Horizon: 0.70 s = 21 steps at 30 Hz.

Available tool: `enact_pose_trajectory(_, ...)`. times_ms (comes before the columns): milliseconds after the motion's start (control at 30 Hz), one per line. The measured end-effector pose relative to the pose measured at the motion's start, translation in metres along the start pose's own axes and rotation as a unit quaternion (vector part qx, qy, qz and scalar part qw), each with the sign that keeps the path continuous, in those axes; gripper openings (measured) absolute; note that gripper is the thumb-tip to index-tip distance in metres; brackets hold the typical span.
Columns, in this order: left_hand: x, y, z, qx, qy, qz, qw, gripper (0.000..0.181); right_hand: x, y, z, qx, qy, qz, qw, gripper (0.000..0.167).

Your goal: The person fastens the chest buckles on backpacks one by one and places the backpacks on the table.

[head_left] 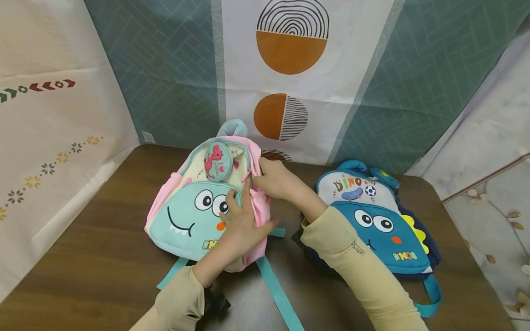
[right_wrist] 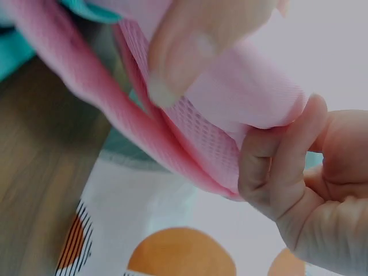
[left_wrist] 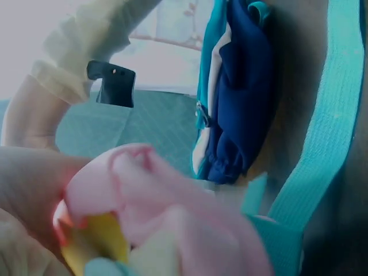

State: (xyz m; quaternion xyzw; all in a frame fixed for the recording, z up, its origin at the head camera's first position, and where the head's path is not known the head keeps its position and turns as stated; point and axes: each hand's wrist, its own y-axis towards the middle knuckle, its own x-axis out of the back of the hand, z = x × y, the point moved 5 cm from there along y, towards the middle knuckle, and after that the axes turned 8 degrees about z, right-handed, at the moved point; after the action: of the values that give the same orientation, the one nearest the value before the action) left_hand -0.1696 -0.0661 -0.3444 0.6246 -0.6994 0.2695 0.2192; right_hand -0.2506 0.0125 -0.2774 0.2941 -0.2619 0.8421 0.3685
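Observation:
A pink, cream and mint children's backpack (head_left: 182, 230) with a dinosaur face leans back on the table. My left hand (head_left: 244, 225) rests on its right front edge, fingers spread, index fingertip beside the pink zipper pull (head_left: 246, 175). My right hand (head_left: 277, 179) grips the upper right side, its fingers curled on the pink fabric. In the right wrist view the right hand (right_wrist: 305, 172) pinches the pink side panel (right_wrist: 247, 86), and a thumb (right_wrist: 181, 63) shows close to the camera. The left wrist view shows blurred pink fabric (left_wrist: 167, 201); left fingers are unclear there.
A blue dinosaur backpack (head_left: 372, 220) lies to the right, partly behind my right sleeve (head_left: 352, 262). Teal straps (head_left: 277, 289) trail toward the front of the brown table (head_left: 83, 257). A patterned cloth (head_left: 174, 69) hangs close behind the pink backpack.

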Motion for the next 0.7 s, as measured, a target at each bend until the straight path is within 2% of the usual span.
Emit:
enact_pose_trajectory(100, 0.007, -0.007, -0.001, -0.022, -0.013, -0.06, 0.9979, 0.105, -0.003, -0.01, 0.009, 0.049, 0.029, -0.017, 0.9982, 0.019)
enact_pose_trajectory(133, 0.01, -0.011, -0.002, -0.034, -0.014, -0.086, 0.9956, 0.102, -0.003, -0.014, 0.012, 0.067, 0.038, -0.023, 0.9968, 0.02)
enact_pose_trajectory(200, 0.018, -0.02, -0.007, -0.075, -0.002, -0.145, 0.9866, 0.095, -0.006, -0.02, 0.019, 0.106, 0.067, -0.026, 0.9918, 0.019)
enact_pose_trajectory(267, 0.028, -0.03, -0.01, -0.117, 0.016, -0.203, 0.972, 0.088, -0.009, -0.027, 0.028, 0.147, 0.091, -0.028, 0.9846, 0.018)
enact_pose_trajectory(367, 0.041, -0.042, -0.015, -0.19, 0.033, -0.277, 0.9413, 0.077, -0.013, -0.033, 0.038, 0.204, 0.116, -0.029, 0.9717, 0.018)
enact_pose_trajectory(500, 0.055, -0.049, -0.013, -0.254, 0.032, -0.351, 0.9006, 0.064, -0.016, -0.038, 0.048, 0.261, 0.115, -0.033, 0.9579, 0.021)
enact_pose_trajectory(600, 0.067, -0.052, -0.008, -0.272, 0.007, -0.392, 0.8786, 0.052, -0.015, -0.041, 0.055, 0.298, 0.081, -0.039, 0.9503, 0.019)
enact_pose_trajectory(700, 0.08, -0.056, -0.001, -0.271, -0.033, -0.424, 0.8635, 0.043, -0.01, -0.043, 0.06, 0.33, 0.042, -0.039, 0.9421, 0.016)
